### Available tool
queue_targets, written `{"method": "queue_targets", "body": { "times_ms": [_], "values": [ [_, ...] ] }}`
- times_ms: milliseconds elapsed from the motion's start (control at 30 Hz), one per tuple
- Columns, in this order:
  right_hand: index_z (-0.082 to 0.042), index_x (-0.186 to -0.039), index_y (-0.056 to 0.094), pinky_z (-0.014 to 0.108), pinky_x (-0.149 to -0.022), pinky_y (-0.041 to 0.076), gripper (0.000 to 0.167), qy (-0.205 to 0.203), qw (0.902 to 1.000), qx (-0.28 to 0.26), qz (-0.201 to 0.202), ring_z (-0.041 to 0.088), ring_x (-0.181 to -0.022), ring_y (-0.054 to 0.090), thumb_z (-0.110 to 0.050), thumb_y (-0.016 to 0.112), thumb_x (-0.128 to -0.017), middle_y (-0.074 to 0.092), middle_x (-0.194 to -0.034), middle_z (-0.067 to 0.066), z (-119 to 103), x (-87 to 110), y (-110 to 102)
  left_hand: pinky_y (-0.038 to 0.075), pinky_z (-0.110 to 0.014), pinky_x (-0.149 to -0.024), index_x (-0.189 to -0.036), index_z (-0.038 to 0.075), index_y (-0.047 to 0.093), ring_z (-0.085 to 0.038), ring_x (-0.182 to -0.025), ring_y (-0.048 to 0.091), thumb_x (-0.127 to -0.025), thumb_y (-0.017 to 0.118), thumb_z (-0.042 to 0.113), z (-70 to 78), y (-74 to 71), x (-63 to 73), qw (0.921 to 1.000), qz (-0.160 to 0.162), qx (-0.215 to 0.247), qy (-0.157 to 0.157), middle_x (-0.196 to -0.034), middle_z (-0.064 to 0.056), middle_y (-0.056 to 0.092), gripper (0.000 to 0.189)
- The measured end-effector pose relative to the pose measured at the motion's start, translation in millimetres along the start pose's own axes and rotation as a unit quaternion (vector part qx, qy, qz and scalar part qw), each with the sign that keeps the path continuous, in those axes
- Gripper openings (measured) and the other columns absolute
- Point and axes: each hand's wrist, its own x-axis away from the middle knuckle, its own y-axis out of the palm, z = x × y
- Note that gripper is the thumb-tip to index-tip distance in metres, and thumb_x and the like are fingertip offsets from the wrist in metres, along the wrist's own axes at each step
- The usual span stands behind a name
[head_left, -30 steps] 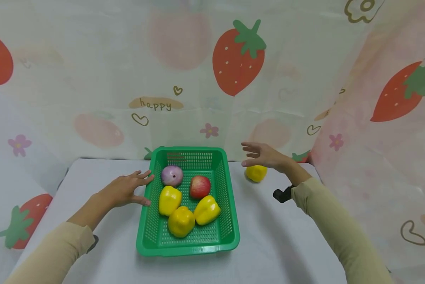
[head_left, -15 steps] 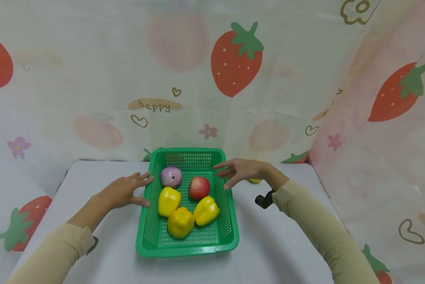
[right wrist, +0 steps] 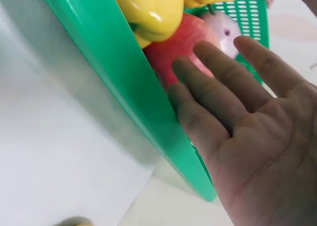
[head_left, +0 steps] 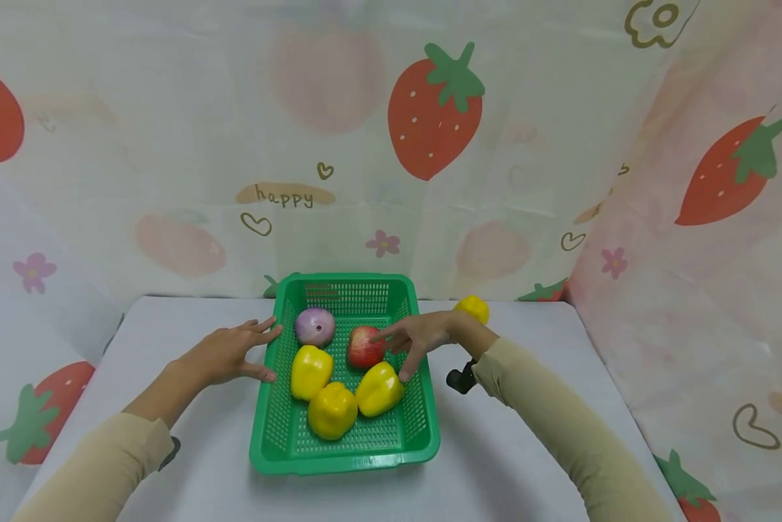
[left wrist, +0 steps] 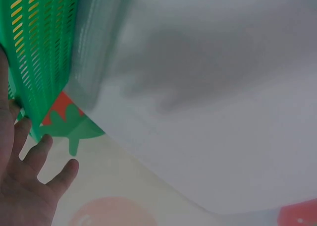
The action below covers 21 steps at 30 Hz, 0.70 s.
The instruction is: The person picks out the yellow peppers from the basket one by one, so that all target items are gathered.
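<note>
Overhead, the head view shows a white table [head_left: 508,464] pushed against a pale cloth backdrop [head_left: 391,145] printed with strawberries, hearts, small flowers and the word "happy" — the same cloth hangs along the right side too. A green basket [head_left: 345,455] with slotted walls sits mid-table. Inside it lie a purple onion [head_left: 315,325] at the far left, a red apple [head_left: 363,349] beside it, and three yellow peppers [head_left: 332,408] nearer the person.

The right hand [head_left: 417,338] reaches over the basket's right wall with fingers [right wrist: 223,82] spread and straight; it holds nothing, and its fingertips hover just at the apple — whether they touch it I cannot tell. The left hand [head_left: 224,353] rests flat on the table, fingers relaxed and extended against the basket's left wall, gripping nothing.

A yellow fruit [head_left: 472,308] lies on the table behind the right wrist, outside the basket near the far edge. Both arms wear beige sleeves [head_left: 561,435].
</note>
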Motion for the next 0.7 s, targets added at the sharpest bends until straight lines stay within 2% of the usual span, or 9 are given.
{"method": "queue_targets", "body": {
  "times_ms": [167, 267, 400, 567, 700],
  "values": [
    [-0.015, -0.155, 0.036, 0.043, -0.113, 0.038, 0.082, 0.0, 0.9999, 0.011, -0.012, 0.027, -0.143, 0.038, -0.013, 0.08, -0.085, 0.042, -0.155, 0.007, 1, -13.6, 3, 0.035, -0.071, -0.102, -0.148, 0.005, 0.046, -0.05, -0.137, 0.037, -0.08, 0.078, 0.05, 0.2, -1.2, 0.4, 1.0, -0.001, 0.003, 0.001, -0.154, -0.021, 0.039, 0.088],
    [-0.015, -0.154, 0.039, 0.04, -0.115, 0.036, 0.081, 0.007, 0.9997, 0.018, -0.015, 0.021, -0.142, 0.041, -0.018, 0.081, -0.085, 0.044, -0.154, 0.003, 2, -21.0, 3, 0.036, -0.07, -0.102, -0.147, 0.005, 0.046, -0.051, -0.136, 0.038, -0.08, 0.077, 0.051, 0.9, -2.0, 0.9, 1.0, 0.0, 0.001, 0.004, -0.154, -0.021, 0.039, 0.088],
    [-0.015, -0.15, 0.045, 0.036, -0.113, 0.038, 0.075, 0.023, 0.9996, 0.011, -0.011, 0.016, -0.141, 0.041, -0.019, 0.081, -0.085, 0.046, -0.152, 0.0, 2, -30.0, 2, 0.037, -0.07, -0.102, -0.147, 0.004, 0.046, -0.051, -0.136, 0.038, -0.079, 0.078, 0.051, 0.3, -1.4, 0.9, 1.0, 0.001, 0.001, 0.006, -0.154, -0.021, 0.039, 0.088],
    [-0.011, -0.149, 0.047, 0.04, -0.111, 0.042, 0.072, 0.039, 0.9988, -0.013, -0.027, 0.025, -0.144, 0.037, -0.016, 0.08, -0.085, 0.043, -0.155, 0.005, 0, -40.6, 4, 0.037, -0.069, -0.102, -0.148, 0.004, 0.045, -0.05, -0.137, 0.037, -0.08, 0.078, 0.05, 0.3, -1.0, 1.1, 1.0, -0.003, 0.007, 0.006, -0.154, -0.021, 0.038, 0.089],
    [-0.012, -0.149, 0.046, 0.049, -0.113, 0.037, 0.072, 0.059, 0.9972, -0.012, -0.043, 0.027, -0.144, 0.036, -0.016, 0.079, -0.085, 0.04, -0.157, 0.007, 1, -49.9, 7, 0.039, -0.069, -0.101, -0.147, 0.004, 0.046, -0.051, -0.136, 0.039, -0.079, 0.078, 0.05, 1.1, -1.9, 1.2, 0.9999, 0.003, 0.008, 0.011, -0.153, -0.021, 0.039, 0.088]
  ]
}}
